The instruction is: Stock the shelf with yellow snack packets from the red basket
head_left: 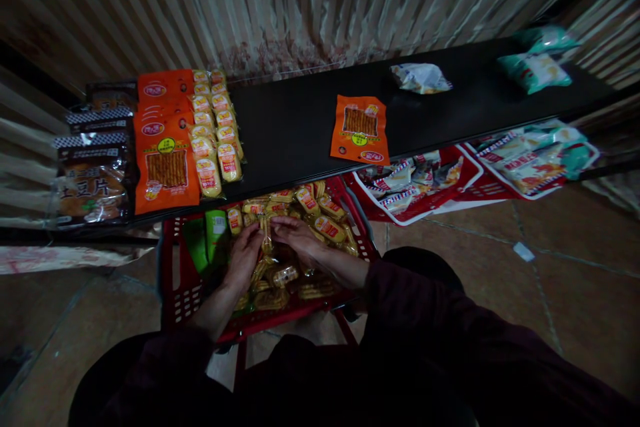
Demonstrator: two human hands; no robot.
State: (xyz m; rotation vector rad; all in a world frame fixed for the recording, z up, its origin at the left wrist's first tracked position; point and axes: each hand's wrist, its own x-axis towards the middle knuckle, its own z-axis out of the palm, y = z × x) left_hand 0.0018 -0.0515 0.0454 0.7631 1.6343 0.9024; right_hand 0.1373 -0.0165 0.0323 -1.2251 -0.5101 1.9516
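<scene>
Both my hands reach into a red plastic basket (175,293) on the floor, filled with several small yellow snack packets (320,210). My left hand (245,255) has its fingers curled round a bunch of the yellow packets (265,240) at the basket's middle. My right hand (297,235) lies over the same bunch from the right, fingers bent and touching it. A green packet (216,227) stands at the basket's left side. Above the basket runs a black shelf (295,127) with two rows of matching yellow packets (215,127) at its left.
Orange packs (167,170) and dark packs (93,180) lie on the shelf's left part. A single orange pack (360,130), a pale bag (420,78) and green bags (535,70) lie further right. Red-and-white trays of snacks (415,187) sit below the shelf. A corrugated wall stands behind.
</scene>
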